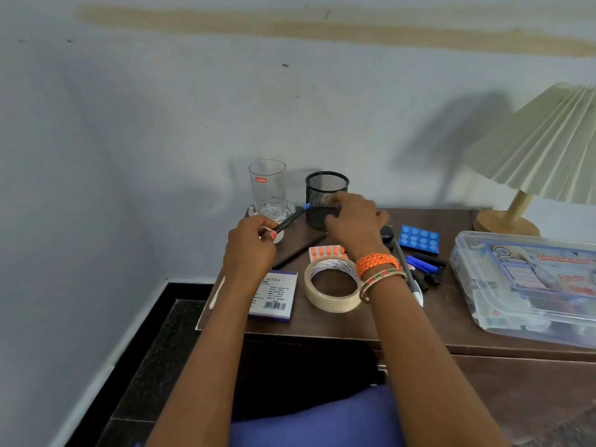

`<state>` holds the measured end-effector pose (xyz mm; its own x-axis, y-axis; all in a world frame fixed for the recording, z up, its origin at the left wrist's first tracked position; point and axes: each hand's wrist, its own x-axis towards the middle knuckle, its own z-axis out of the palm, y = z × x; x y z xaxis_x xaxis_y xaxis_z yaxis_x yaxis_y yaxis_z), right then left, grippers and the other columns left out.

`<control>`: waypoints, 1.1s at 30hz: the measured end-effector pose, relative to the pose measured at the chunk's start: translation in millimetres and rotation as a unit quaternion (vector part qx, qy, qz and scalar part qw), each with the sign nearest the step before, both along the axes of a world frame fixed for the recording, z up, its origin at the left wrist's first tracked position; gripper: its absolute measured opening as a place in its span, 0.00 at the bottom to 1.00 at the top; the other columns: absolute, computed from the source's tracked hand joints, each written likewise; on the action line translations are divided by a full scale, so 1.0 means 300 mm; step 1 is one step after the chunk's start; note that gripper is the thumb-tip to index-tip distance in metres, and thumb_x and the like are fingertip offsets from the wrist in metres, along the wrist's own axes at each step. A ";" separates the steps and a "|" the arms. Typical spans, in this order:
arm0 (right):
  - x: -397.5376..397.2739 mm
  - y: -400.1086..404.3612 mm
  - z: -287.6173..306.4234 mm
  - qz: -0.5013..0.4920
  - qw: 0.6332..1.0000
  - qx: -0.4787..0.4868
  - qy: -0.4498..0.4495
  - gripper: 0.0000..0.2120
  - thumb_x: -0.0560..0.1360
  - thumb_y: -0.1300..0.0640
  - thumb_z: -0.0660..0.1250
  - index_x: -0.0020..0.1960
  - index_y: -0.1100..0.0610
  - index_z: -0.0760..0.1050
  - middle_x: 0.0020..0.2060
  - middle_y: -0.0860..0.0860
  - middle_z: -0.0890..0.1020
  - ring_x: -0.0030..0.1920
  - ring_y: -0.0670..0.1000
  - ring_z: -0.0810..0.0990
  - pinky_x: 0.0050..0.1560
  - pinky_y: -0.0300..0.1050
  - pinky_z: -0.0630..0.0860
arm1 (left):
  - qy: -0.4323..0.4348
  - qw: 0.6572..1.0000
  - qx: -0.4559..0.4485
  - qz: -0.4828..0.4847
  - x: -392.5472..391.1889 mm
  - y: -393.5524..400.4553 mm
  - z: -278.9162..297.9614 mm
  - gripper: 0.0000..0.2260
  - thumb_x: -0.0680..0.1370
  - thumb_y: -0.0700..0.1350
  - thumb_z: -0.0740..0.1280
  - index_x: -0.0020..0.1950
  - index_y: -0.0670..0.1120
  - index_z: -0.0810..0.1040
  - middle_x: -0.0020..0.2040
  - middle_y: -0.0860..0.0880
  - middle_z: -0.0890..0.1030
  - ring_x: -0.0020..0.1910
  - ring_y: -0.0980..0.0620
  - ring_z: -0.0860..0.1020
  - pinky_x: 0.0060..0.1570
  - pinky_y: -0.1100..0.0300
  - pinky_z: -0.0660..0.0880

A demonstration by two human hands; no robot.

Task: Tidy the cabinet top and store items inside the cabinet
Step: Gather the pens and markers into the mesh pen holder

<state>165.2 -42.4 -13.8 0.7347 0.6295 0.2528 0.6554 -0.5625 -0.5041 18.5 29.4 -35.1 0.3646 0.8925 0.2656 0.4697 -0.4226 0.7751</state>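
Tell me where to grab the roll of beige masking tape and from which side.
Pinch the near wall of the roll of beige masking tape from above, one finger inside the open ring. It lies flat, and the right wrist covers its far right edge.

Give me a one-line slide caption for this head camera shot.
Left hand holds a pen while the right hand touches the mesh pen holder on a cluttered cabinet top.

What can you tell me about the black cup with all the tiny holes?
The black mesh pen holder is a round cup that looks like metal wire mesh, with a solid rim and a dark solid base. It stands upright near the back of the brown cabinet top, right of the clear glass. Nothing shows inside the part in view. The right hand is at its front, covering its lower part; whether it grips it is unclear.
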 end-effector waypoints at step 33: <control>0.166 -0.186 -0.089 -0.043 0.988 -0.147 0.038 0.21 0.77 0.66 0.58 0.59 0.46 0.80 0.74 0.57 0.61 0.77 0.63 0.45 0.69 0.69 0.35 | 0.022 0.998 -0.022 -0.049 0.097 -0.074 0.041 0.12 0.79 0.38 0.62 0.61 0.45 0.78 0.59 0.46 0.80 0.57 0.49 0.75 0.51 0.63 0.66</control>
